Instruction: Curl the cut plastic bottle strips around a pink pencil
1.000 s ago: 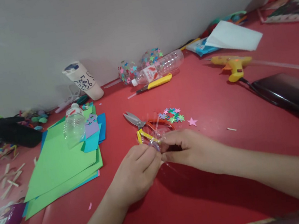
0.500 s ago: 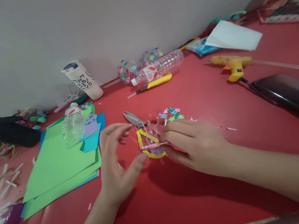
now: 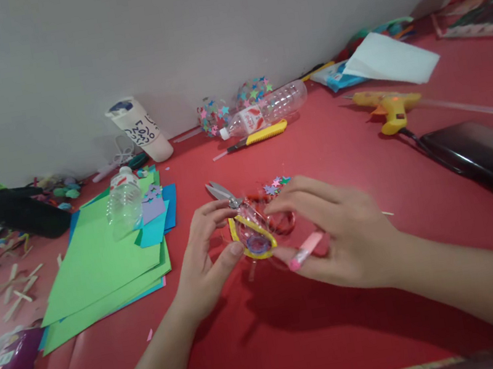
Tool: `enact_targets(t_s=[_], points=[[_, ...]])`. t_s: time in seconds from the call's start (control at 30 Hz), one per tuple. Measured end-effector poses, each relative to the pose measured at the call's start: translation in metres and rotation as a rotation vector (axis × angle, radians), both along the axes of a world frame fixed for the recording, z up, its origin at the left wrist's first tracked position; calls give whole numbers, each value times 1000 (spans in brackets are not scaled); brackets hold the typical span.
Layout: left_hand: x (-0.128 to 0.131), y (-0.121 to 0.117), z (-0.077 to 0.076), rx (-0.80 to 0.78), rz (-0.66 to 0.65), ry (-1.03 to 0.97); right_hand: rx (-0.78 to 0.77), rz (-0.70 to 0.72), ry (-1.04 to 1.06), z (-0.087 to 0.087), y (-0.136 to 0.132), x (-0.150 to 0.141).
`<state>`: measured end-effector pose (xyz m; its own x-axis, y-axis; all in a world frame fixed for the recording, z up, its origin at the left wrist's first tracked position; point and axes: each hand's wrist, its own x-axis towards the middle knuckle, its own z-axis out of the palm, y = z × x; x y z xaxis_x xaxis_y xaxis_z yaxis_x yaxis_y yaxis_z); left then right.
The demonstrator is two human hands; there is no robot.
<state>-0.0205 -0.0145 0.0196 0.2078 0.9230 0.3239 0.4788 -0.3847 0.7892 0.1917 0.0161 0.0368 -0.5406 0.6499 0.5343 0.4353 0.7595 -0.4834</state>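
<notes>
Head view: clear plastic piece point(image 3: 251, 213) in middle, over scissors point(image 3: 222, 192). Left hand point(image 3: 206, 256) curved at its left side; whether gripping, cannot tell. Right hand point(image 3: 352, 233) holds pink pencil point(image 3: 306, 251). Plastic probably light, springy, slippery, easily creased; better pinch near purple ring point(image 3: 258, 244).

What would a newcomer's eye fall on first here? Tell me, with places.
Probably the left hand and right hand mid-table, on either side of a clear plastic piece by the scissors, with a pink pencil in the right hand. Next, likely the bright green sheets to the left, a clear bottle lying on them, and the yellow glue gun to the right.
</notes>
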Motion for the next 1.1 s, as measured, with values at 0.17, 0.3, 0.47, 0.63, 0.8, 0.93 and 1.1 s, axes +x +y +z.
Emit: enact_targets(t_s=[0.17,0.3,0.47,0.63,0.8,0.93,1.1], points=[[-1,1,-2,-1,-6,19,-228,-124,84,-1,10,0],[-2,2,-3,-8,11,2,-315,-112,67,-9,16,-2],[-6,4,1,0,61,-81,-323,-61,64,-12,13,-3],[-9,0,5,-191,-35,-118,-384,-27,68,-12,11,-4],[-5,0,-1,-218,-62,-130,-472,65,61,-12,6,-7],[-4,8,-9,-162,-43,-278,-484,158,31,-11,1,-8],[-1,13,-12,-202,29,-416,-420,47,170,-7,3,-6]])
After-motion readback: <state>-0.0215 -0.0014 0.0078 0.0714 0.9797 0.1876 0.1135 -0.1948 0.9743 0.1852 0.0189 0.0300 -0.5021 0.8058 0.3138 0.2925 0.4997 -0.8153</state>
